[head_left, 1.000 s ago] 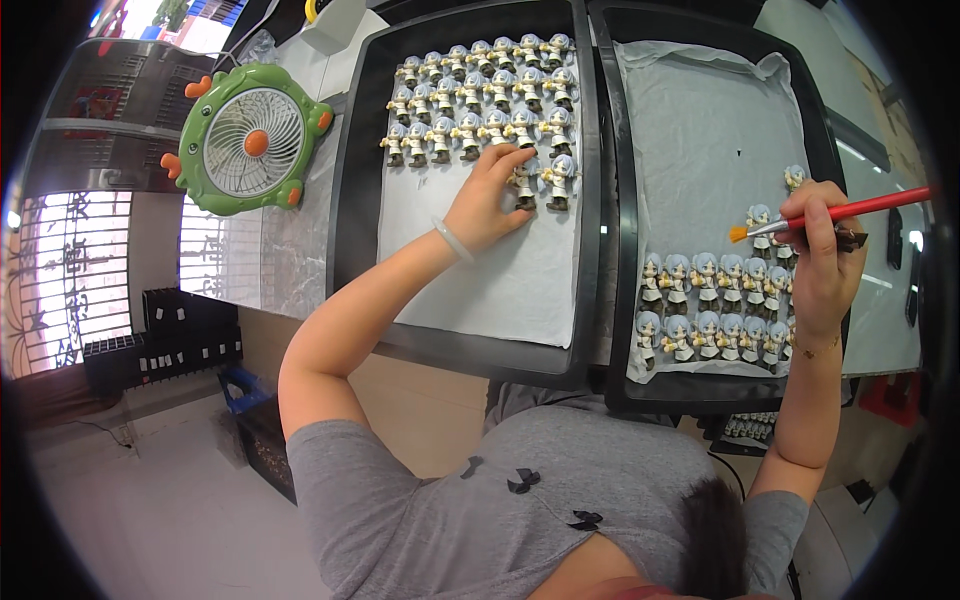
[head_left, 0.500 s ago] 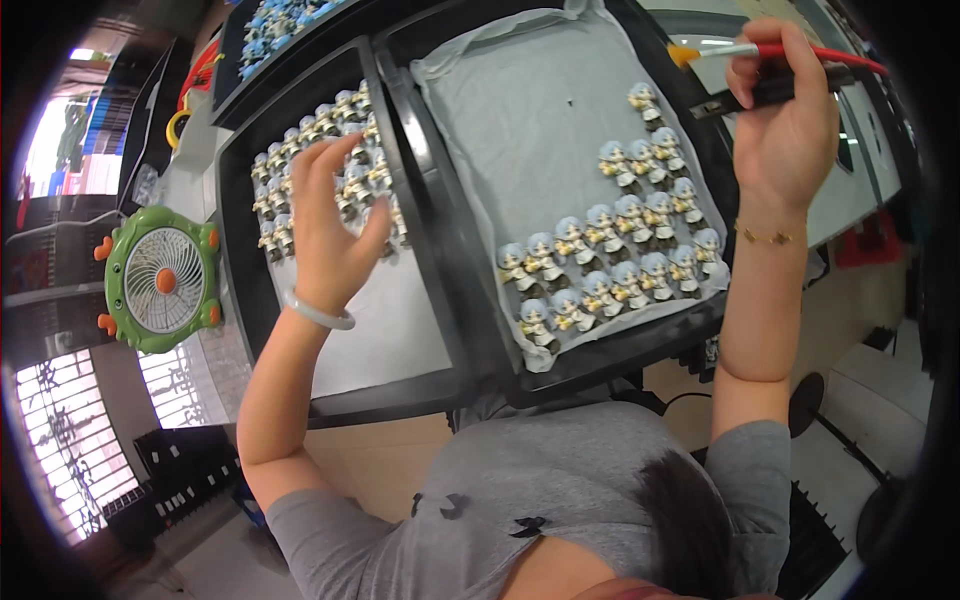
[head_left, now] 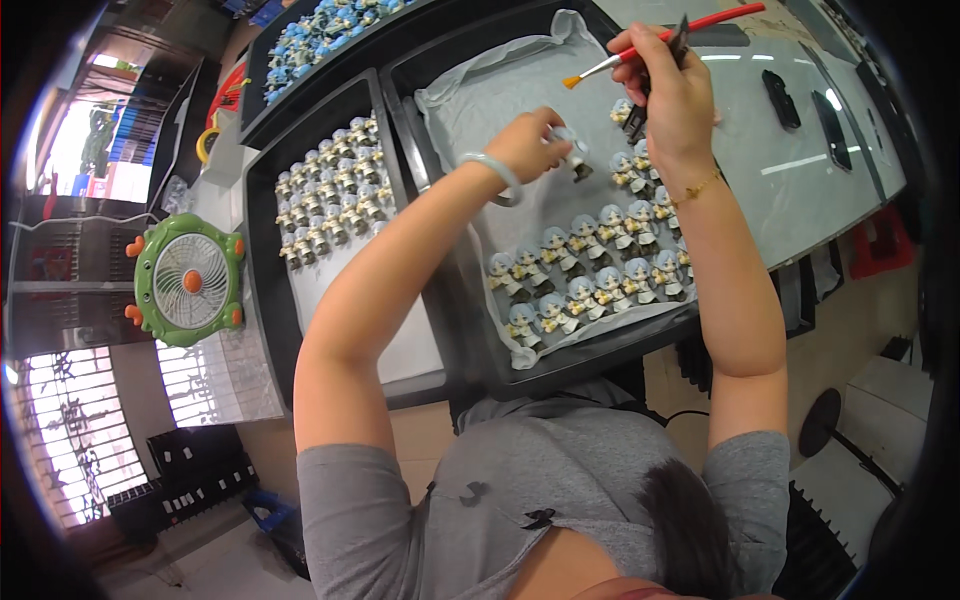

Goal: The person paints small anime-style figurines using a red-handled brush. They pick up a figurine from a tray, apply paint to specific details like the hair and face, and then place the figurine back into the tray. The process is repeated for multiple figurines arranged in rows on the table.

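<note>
My left hand (head_left: pixel 525 148) is over the right tray, its fingertips closed round a small figurine (head_left: pixel 576 158) with pale blue hair. My right hand (head_left: pixel 676 100) is closed on a paintbrush (head_left: pixel 728 17) with a red handle and tan bristles, and also on a narrow black tool (head_left: pixel 634 122) whose kind I cannot make out. Both point down and left over the tray's far right part. Rows of similar figurines (head_left: pixel 610 290) in white and dark clothing lie on the white lining (head_left: pixel 490 130) of the right tray (head_left: pixel 515 380); my right hand and wrist hide some of them.
The left black tray (head_left: pixel 262 290) holds more rows of figurines (head_left: pixel 335 185). Behind it, another dark tray carries a heap of blue pieces (head_left: pixel 320 40). A green fan (head_left: pixel 190 280) stands at the left. Dark objects (head_left: pixel 780 98) lie on the glossy tabletop at the right.
My left hand has moved right, from over the left tray to over the right one, and now holds a figurine. My right hand has come left with the brush and black tool.
</note>
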Motion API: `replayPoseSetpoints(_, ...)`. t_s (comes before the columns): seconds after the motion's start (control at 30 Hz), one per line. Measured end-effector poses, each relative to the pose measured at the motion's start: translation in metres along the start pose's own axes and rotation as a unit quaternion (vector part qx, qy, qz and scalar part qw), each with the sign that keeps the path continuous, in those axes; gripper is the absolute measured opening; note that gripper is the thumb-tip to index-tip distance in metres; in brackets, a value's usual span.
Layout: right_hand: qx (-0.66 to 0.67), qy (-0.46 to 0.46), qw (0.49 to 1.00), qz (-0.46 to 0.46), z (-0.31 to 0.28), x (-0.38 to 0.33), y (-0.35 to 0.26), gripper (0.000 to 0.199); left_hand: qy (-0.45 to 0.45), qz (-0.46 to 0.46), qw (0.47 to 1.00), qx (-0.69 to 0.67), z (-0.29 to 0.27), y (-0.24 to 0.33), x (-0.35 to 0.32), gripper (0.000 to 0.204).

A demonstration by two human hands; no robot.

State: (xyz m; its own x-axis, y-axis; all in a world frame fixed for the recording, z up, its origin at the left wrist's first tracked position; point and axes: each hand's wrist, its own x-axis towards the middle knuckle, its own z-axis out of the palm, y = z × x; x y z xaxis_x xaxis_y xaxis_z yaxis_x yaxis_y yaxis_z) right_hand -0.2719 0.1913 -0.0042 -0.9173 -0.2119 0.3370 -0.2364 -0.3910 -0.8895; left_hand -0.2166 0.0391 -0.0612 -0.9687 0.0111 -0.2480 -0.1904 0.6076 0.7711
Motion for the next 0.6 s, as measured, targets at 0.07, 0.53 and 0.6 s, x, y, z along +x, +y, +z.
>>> replayPoseSetpoints(0.07,0.015,0.003,1.000,-0.006,0.009,-0.008,-0.011,0.022,0.000,0.011,0.975,-0.220,-0.027,-0.001,-0.039,0.035)
replayPoseSetpoints(0.53,-0.058,-0.183,0.981,0.029,0.041,-0.064,-0.025,0.024,0.022,0.147,0.867,-0.475,-0.040,-0.016,-0.212,0.090)
replayPoseSetpoints(0.6,-0.076,-0.176,0.980,0.050,0.044,-0.065,-0.021,0.024,0.001,0.164,0.856,-0.491,-0.039,-0.020,-0.213,0.092)
